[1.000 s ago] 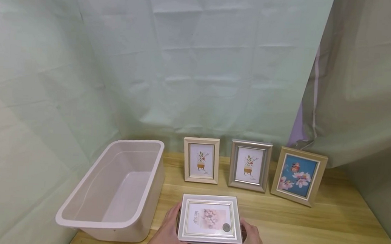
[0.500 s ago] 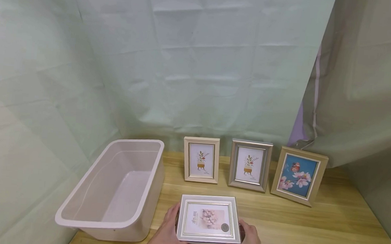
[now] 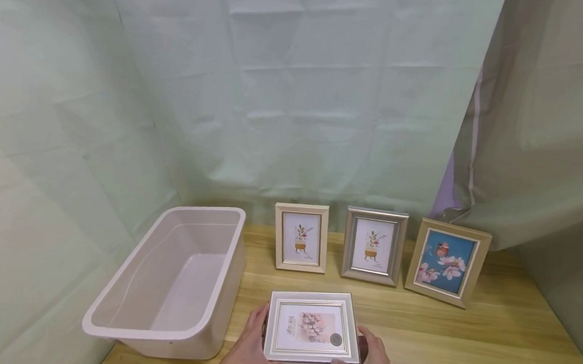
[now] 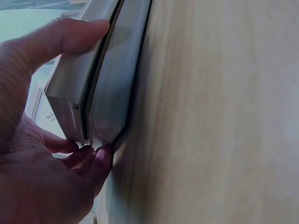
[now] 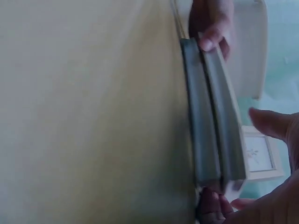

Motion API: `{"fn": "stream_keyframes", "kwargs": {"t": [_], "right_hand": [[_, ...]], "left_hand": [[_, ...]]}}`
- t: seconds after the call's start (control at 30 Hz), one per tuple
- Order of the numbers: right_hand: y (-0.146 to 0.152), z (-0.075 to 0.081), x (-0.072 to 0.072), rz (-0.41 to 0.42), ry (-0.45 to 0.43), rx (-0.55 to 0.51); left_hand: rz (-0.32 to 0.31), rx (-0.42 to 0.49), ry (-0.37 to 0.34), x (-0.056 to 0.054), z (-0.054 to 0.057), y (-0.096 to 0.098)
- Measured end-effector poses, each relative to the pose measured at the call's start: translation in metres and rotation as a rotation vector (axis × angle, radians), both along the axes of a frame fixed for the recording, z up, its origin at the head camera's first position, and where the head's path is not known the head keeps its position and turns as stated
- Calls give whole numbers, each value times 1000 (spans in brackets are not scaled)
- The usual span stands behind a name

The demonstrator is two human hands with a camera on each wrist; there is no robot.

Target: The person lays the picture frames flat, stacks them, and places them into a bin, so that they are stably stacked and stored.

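Two picture frames lie flat in a stack near the front of the table. The upper picture frame (image 3: 284,353) has a silver-white border and a pink flower print with a dark round sticker; the lower picture frame (image 4: 117,70) shows from the side in the left wrist view. My left hand (image 3: 249,348) grips the stack's left end, thumb on the near side of the upper frame, fingertips at the end. At the opposite end is my right hand (image 3: 371,361), fingers curled against the stack. Its thumb (image 5: 271,122) stands apart from the frames in the right wrist view.
Three picture frames stand upright behind: a cream one (image 3: 298,266), a silver-grey one (image 3: 399,249) and a tan one (image 3: 475,268) with a bird and blossoms. A deep white bin (image 3: 229,313) stands left on the wooden table (image 3: 487,353). Pale green cloth hangs around.
The stack stays in place between both hands, with only a very slight shift. My right thumb has risen a little along the near edge. The standing frames and the bin have not moved.
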State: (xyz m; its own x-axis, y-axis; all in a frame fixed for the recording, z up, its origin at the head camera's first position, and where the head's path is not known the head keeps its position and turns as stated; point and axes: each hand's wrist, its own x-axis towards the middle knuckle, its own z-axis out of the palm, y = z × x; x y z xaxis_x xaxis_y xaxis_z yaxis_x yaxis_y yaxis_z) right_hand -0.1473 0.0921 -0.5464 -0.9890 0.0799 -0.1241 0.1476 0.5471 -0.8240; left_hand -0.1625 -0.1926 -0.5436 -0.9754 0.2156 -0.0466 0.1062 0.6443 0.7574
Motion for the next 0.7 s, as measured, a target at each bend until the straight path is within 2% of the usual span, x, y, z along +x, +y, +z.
{"fn": "stream_keyframes", "kwargs": {"t": [0.13, 0.3, 0.5, 0.7], "right_hand": [[5, 18, -2, 1, 78, -33], [6, 44, -19, 28, 189, -83], [-1, 70, -54, 104, 357, -34], [-9, 96, -98, 222, 502, 106]], "left_hand": [[1, -2, -16, 2, -1, -2], [-13, 41, -32, 2, -3, -5], [-29, 75, -50, 2, -4, -7], [-39, 111, -40, 4, -4, -9]]}}
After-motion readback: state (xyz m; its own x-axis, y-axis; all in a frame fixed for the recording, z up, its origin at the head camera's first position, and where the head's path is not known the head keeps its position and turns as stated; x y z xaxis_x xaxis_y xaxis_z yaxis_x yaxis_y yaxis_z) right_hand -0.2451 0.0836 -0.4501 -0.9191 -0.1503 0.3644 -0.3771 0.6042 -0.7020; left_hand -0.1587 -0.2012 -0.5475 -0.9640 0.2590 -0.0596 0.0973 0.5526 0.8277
